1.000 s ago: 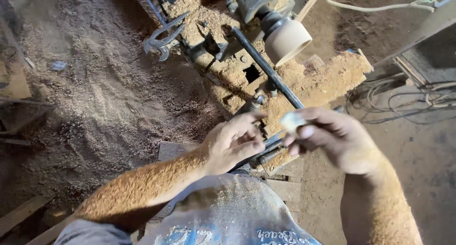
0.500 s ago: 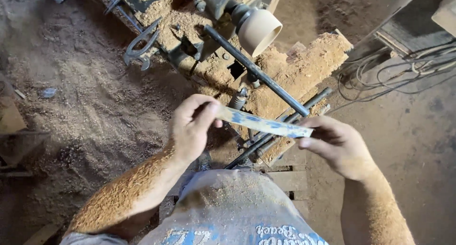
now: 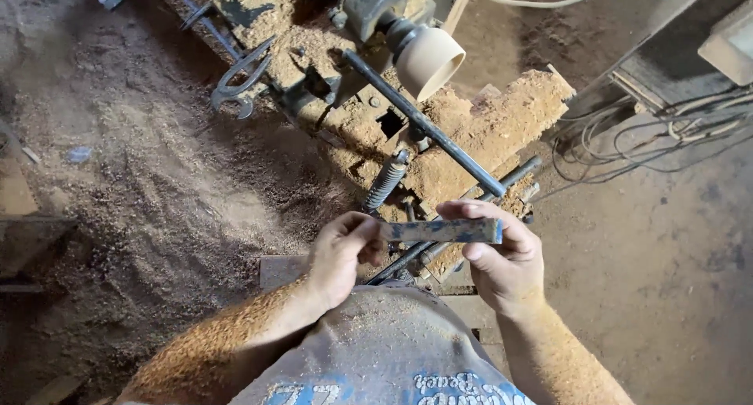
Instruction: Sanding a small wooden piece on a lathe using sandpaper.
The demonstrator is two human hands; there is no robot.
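Observation:
I hold a flat strip (image 3: 439, 231), grey-blue and worn, level in front of my chest. My left hand (image 3: 339, 256) pinches its left end and my right hand (image 3: 502, 256) grips its right end between thumb and fingers. Both forearms are coated in sawdust. Ahead stands a wood lathe with a pale round wooden piece (image 3: 427, 58) mounted on its spindle. A dark metal tool-rest bar (image 3: 423, 126) runs diagonally below that piece.
Sawdust heaps (image 3: 486, 130) cover the lathe bed and the floor at left. A metal caliper-like tool (image 3: 239, 79) lies on the bed at upper left. A coil spring (image 3: 386, 181) and rods sit beyond my hands. Tangled cables (image 3: 643, 130) lie at right.
My hands have drawn closer to my body and to each other. The strip was tilted down to the right and is now level, seen more edge-on.

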